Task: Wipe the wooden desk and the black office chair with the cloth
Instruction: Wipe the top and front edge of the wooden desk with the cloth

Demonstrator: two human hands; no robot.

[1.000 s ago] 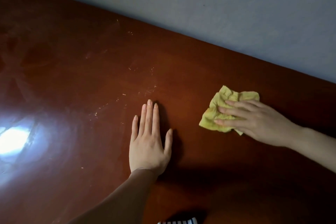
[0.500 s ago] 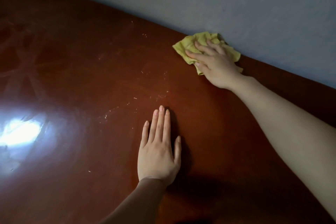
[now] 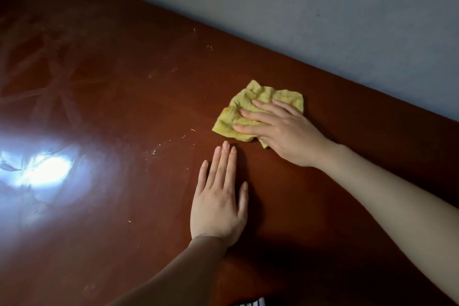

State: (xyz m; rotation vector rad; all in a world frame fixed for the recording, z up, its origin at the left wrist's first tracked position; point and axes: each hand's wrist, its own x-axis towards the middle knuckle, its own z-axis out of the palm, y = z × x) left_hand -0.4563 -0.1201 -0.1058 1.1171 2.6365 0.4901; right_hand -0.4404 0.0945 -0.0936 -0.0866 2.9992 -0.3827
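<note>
Head view: the right hand (image 3: 285, 131) lies flat with fingers spread, pressing the yellow cloth (image 3: 265, 93) onto the worktop (image 3: 111, 107), likely so it wipes as a pad. Just below it, the left hand (image 3: 218, 201) rests flat and open, seemingly bracing. Pale specks (image 3: 159, 146) lie left of its fingertips.

Pale yellow-green for the cloth (image 3: 238, 104), tinged orange at its left edge. Deep glossy red-brown for the desk (image 3: 124, 107) beneath the cloth; white glare patch (image 3: 42, 171) far left of the cloth, whitish specks (image 3: 161, 144) just left. Flat grey-blue on the wall (image 3: 323, 7) behind the cloth. Black-and-white stripes on fabric (image 3: 250, 302) well below the cloth.
</note>
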